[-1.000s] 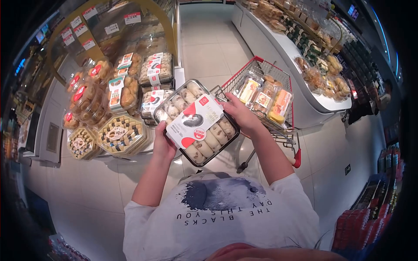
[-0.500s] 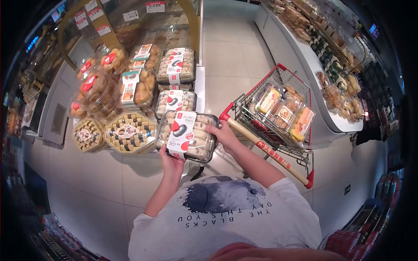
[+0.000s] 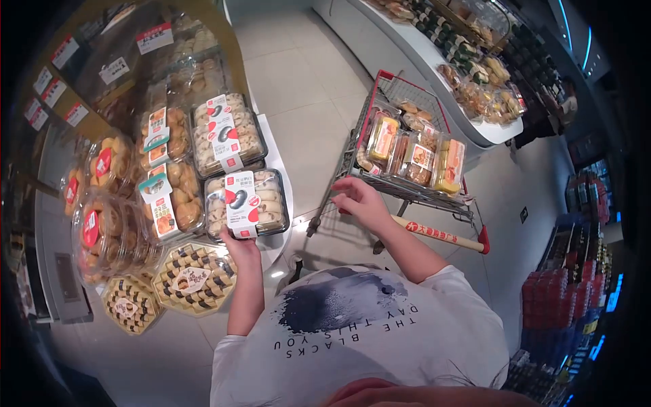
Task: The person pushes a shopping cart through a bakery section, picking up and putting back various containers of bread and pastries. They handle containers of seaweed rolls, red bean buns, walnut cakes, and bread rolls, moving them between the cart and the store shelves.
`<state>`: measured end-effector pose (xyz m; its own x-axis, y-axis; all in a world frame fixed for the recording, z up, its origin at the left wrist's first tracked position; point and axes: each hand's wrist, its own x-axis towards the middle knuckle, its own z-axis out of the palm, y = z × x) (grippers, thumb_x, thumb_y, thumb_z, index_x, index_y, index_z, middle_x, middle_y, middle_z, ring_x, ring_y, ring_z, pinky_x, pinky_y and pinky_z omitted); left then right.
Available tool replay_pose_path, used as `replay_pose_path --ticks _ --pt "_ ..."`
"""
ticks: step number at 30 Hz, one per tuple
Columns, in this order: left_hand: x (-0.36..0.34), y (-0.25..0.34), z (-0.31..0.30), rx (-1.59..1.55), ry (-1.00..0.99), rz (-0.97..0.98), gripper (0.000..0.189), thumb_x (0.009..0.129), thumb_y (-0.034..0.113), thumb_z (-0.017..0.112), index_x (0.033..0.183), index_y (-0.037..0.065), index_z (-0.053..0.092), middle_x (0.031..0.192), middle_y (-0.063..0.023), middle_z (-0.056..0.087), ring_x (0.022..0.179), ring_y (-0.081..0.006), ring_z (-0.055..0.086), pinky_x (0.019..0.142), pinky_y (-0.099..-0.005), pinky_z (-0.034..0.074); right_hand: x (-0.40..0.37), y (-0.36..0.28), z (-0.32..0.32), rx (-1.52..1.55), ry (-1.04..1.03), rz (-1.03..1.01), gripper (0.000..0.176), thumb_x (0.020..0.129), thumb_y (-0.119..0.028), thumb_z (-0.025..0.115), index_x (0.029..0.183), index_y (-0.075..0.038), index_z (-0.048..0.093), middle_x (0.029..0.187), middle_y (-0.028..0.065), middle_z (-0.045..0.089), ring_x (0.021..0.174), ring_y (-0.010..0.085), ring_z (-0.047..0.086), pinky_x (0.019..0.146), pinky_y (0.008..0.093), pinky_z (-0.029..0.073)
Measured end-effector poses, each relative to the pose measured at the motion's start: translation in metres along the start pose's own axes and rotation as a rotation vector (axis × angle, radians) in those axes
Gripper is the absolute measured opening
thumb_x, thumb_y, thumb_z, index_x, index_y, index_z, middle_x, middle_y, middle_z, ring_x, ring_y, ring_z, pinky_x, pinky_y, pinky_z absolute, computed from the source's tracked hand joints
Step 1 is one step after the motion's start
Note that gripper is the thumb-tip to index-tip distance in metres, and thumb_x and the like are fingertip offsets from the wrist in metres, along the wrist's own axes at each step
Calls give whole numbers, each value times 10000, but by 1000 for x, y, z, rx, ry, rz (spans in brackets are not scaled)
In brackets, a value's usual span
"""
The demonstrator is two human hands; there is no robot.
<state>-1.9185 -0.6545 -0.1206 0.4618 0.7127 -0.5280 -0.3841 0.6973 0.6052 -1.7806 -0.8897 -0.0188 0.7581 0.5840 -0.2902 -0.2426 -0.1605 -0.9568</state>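
A clear-lidded box of buns (image 3: 269, 203) with a white label showing a dark bean lies at the display's near edge, in front of a stack of like boxes (image 3: 203, 139). My left hand (image 3: 244, 254) grips its near side, the thumb at the label's lower end; the fingers beneath are hidden. My right hand (image 3: 363, 205) hovers above the shopping cart's handle (image 3: 427, 230), holding nothing, fingers loosely curled and apart. Inside the cart (image 3: 444, 122) sit several packed baked goods, among them a yellow-sided box (image 3: 450, 166).
Left of the bun boxes stand tubs of round pastries (image 3: 112, 224) and boxes of golden rolls (image 3: 169, 203). Two octagonal boxes of striped pastries (image 3: 193, 279) sit nearer me. A white shelf (image 3: 491, 132) with packed bread runs along the right.
The bun box has moved left, away from my body, onto the display. My right hand has let go of it and drawn off to the right. The view has turned.
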Motion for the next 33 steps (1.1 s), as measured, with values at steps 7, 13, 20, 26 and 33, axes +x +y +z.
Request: replay_pose_path --ticks 7,13,20,26,33 --pt "17 2 -2 193 -27 -63 582 800 530 444 1204 114 385 1182 -77 426 1054 -232 428 913 -426 334 -79 15 -171 -230 1016 -262 210 776 -76 562 966 9 534 805 35 569 737 71 520 644 212 422" --pt "27 20 -19 409 107 -243 619 736 562 549 1134 105 424 959 -80 451 964 -200 424 878 -398 335 -184 91 -331 -890 1476 394 384 757 -273 563 951 59 549 899 180 594 849 241 578 740 337 448" --pt "-31 -8 10 507 272 -244 636 756 528 540 1129 29 411 1028 -120 459 969 -231 451 846 -361 375 -177 122 -355 -745 1024 924 392 784 -348 534 916 16 591 947 225 588 904 346 569 763 426 452" --pt "-110 -103 120 1134 -559 215 192 851 140 496 991 9 499 919 -75 553 799 -148 531 755 -242 408 -171 114 -353 -836 957 952 310 804 -300 503 919 -27 595 930 195 599 891 336 575 758 423 456" --pt "-98 -207 223 2203 -729 886 536 759 311 594 1148 -10 413 1149 -203 433 977 -354 472 832 -419 395 -150 109 -378 -875 863 811 312 806 -287 483 870 4 575 870 190 610 828 324 595 720 408 473"
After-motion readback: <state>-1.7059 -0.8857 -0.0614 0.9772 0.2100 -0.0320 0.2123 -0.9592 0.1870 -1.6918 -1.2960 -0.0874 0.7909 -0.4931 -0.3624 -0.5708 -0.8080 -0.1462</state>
